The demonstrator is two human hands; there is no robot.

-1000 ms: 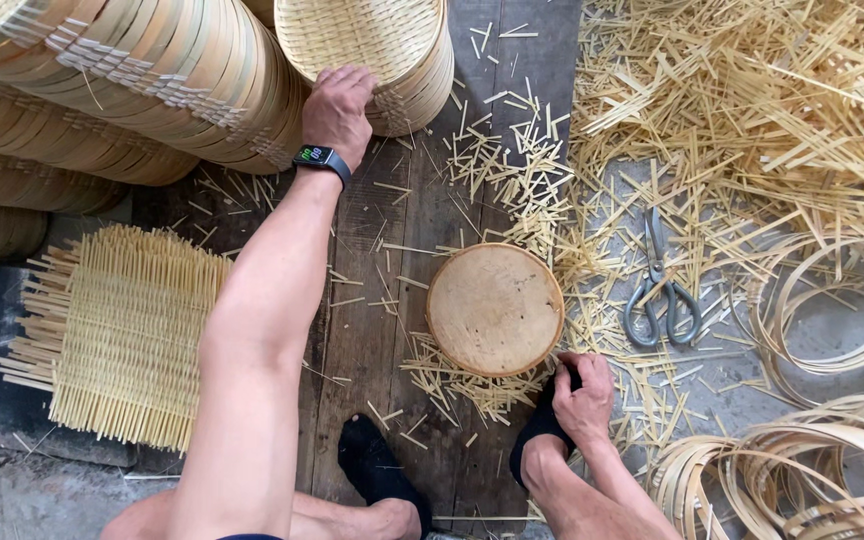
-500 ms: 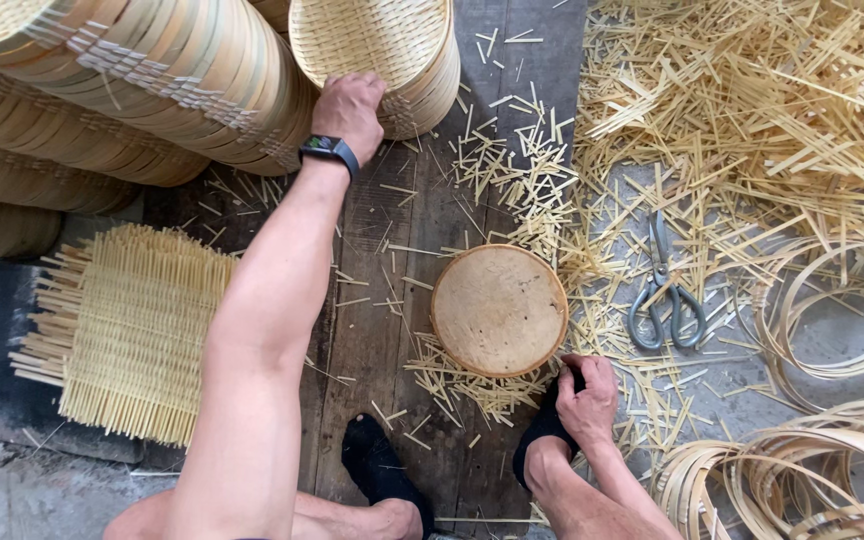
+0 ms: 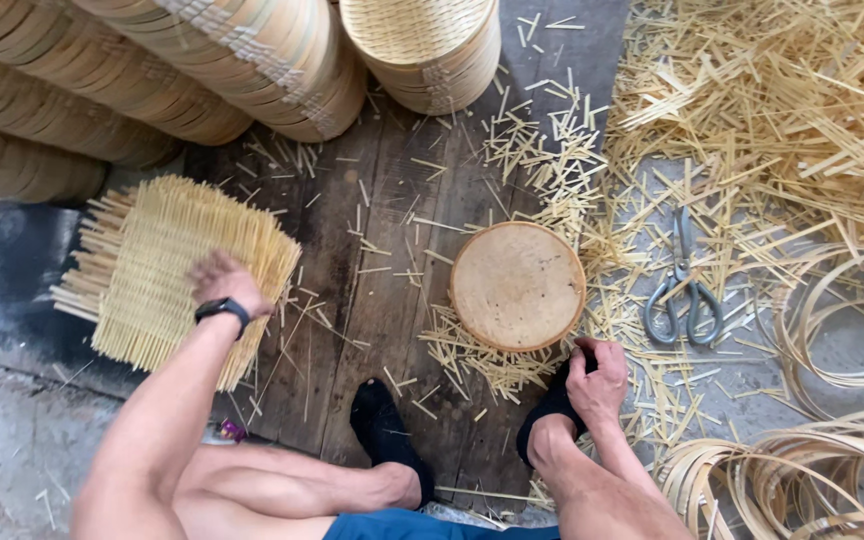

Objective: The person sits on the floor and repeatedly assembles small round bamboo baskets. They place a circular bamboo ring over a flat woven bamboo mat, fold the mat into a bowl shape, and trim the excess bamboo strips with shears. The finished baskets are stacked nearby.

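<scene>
My left hand (image 3: 220, 282), a black watch on its wrist, rests on a square woven bamboo mat (image 3: 152, 270) lying on the floor at the left; I cannot tell whether the fingers grip it. My right hand (image 3: 597, 378) sits curled on my right foot in a black sock (image 3: 552, 405), just below a round wooden block (image 3: 518, 285). Nothing shows in that hand. My other black-socked foot (image 3: 387, 435) lies on the dark wooden board (image 3: 372, 240).
Stacked round woven baskets (image 3: 422, 45) and long rolls of them (image 3: 202, 70) fill the top left. Scissors (image 3: 684, 285) lie among scattered bamboo slivers (image 3: 772, 130) at the right. Coiled bamboo hoops (image 3: 802, 470) lie at the lower right.
My left hand has come back from the basket stack at the top and down onto the woven mat at the left. The right hand has stayed on the foot.
</scene>
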